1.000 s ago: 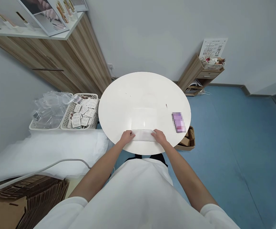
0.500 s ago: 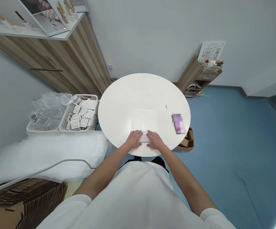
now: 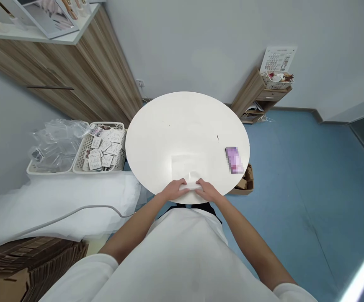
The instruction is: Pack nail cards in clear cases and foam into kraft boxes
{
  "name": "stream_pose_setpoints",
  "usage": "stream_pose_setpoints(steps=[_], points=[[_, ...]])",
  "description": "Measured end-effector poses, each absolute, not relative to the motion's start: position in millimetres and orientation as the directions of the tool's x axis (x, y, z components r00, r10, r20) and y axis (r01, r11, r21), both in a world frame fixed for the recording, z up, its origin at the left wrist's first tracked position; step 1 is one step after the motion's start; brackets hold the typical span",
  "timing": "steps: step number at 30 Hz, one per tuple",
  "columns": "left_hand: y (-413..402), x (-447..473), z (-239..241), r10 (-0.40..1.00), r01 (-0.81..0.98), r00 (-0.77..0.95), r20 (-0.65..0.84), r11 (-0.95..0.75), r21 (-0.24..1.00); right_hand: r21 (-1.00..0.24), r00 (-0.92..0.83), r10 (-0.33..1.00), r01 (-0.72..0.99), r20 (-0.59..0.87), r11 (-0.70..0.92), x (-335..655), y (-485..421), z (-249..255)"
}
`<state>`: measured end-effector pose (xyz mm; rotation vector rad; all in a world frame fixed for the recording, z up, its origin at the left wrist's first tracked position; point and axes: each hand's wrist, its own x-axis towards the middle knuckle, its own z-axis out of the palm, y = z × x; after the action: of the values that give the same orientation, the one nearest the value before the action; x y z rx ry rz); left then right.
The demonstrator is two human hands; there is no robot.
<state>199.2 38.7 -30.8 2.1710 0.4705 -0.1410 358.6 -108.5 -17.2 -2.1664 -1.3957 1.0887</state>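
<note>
Left hand [image 3: 173,191] and right hand [image 3: 209,191] each grasp the white sheet [image 3: 190,187] between them, apparently pinning it to the table [image 3: 184,126] beneath.

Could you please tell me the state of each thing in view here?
White piece: on the table, between both hands.
Left hand: on the piece, grip unclear.
Right hand: on the piece, grip unclear.
Purple packet: lying flat, untouched.
Basket: filled with cards.
Cardboard box: open.

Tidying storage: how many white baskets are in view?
3: basket of clear plastic and basket of cards, side by side left of the round table; third basket on the wooden shelf by the far wall. Others may be hidden.
</note>
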Motion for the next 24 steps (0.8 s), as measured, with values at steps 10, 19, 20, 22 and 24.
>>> stream_pose_setpoints(steps=[10, 19, 20, 22, 24], points=[[87.8, 214.7, -54.5, 0.632, 0.654, 0.675, -0.380, -0.275, 0.705, -0.534, 0.362, 0.782, 0.581, -0.507, -0.615, 397.2, -66.2, -30.0], [75.1, 197.6, -60.3, 0.895, 0.693, 0.422, -0.144, -0.216, 0.688, -0.536, 0.745, 0.605, 0.402, -0.280, -0.742, 402.1, -96.8, -59.5], [68.4, 196.4, -57.8, 0.887, 0.672, 0.457, -0.063, -0.298, 0.678, -0.573, 0.793, 0.567, 0.365, -0.222, -0.734, 399.5, -103.6, -63.3], [53.0, 197.7, -53.2, 0.769, 0.561, 0.636, 0.056, -0.512, 0.651, -0.643, 0.853, 0.500, 0.300, -0.149, -0.705, 390.6, -114.0, -69.5], [37.8, 203.4, -50.4, 0.576, 0.409, 0.813, 0.080, -0.665, 0.625, -0.695, 0.852, 0.504, 0.276, -0.143, -0.664, 378.3, -116.8, -72.8]])
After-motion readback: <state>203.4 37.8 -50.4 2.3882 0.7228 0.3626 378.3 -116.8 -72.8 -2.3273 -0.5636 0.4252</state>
